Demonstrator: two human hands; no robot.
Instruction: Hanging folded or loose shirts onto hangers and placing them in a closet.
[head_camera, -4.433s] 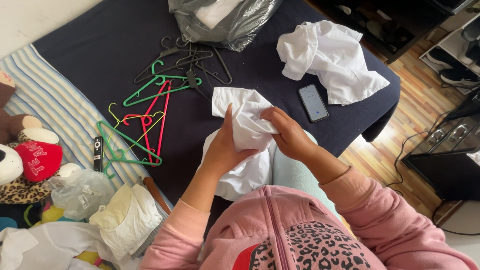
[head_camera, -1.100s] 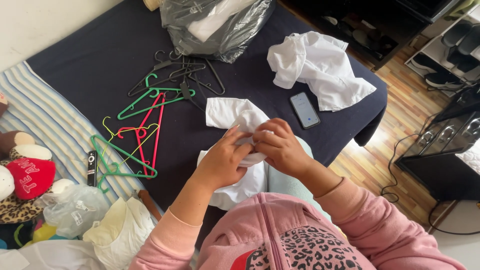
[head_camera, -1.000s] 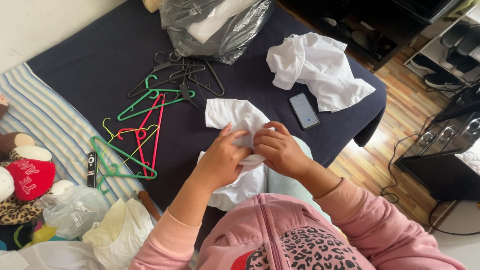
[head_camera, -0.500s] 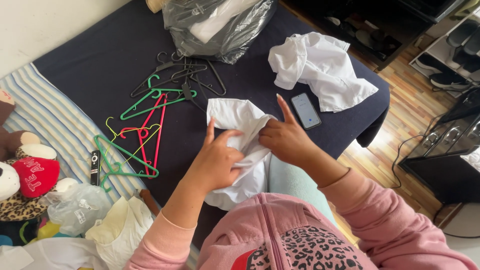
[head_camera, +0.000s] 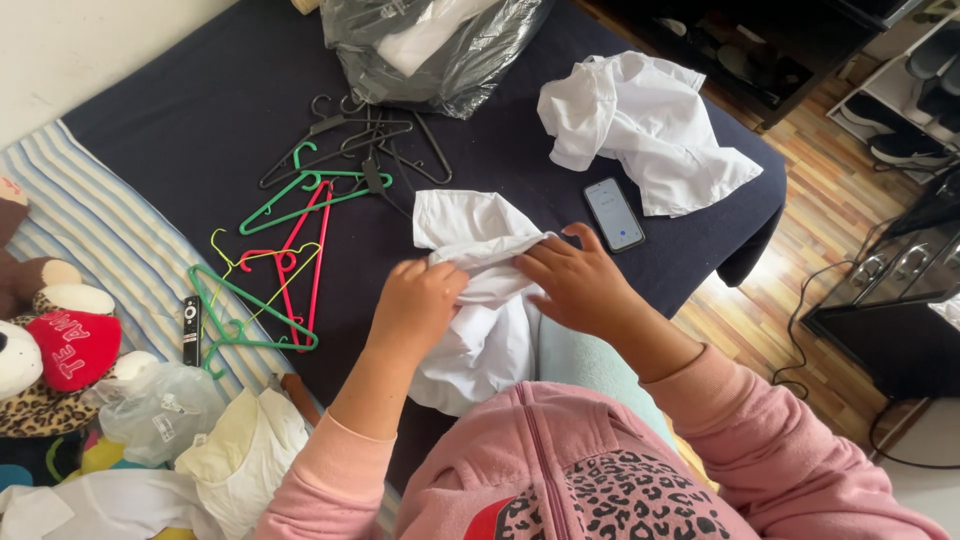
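Observation:
A crumpled white garment (head_camera: 478, 300) lies on the dark blue bed cover (head_camera: 200, 110) right in front of me. My left hand (head_camera: 415, 305) is closed on a fold at the garment's left side. On its right side my right hand (head_camera: 575, 285) pinches the cloth with fingers bent. The two hands sit a short way apart, with a band of the cloth stretched between them. I wear pink sleeves.
A phone (head_camera: 613, 213) lies just past my right hand. A second white garment (head_camera: 645, 130) is at the back right. Several plastic hangers (head_camera: 300, 215), a grey plastic bag (head_camera: 430, 45), a black remote (head_camera: 192, 322), soft toys (head_camera: 50, 330) and white clothes (head_camera: 245, 460) lie to the left.
My hands have moved apart from a bunched grip at the cloth's middle. The left hand has closed on the left side, and the raised right finger has come down onto the cloth.

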